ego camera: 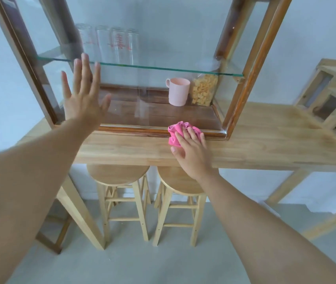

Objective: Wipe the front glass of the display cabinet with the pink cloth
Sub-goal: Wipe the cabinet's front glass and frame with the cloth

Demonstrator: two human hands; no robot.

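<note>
A wood-framed display cabinet (pixel 243 95) stands on a light wooden counter (pixel 265 144); its front glass (pixel 152 48) faces me. My left hand (pixel 83 95) lies flat on the lower left of the glass, fingers spread, holding nothing. My right hand (pixel 191 152) presses a crumpled pink cloth (pixel 176 131) against the bottom frame rail of the cabinet, right of centre. Part of the cloth is hidden under my fingers.
Inside, several tall clear glasses (pixel 109 44) stand on a glass shelf (pixel 163 68); a pink mug (pixel 178 91) and a jar of snacks (pixel 204 89) sit below. A wooden box unit (pixel 331 99) stands at right. Two stools (pixel 120 177) (pixel 180 185) stand under the counter.
</note>
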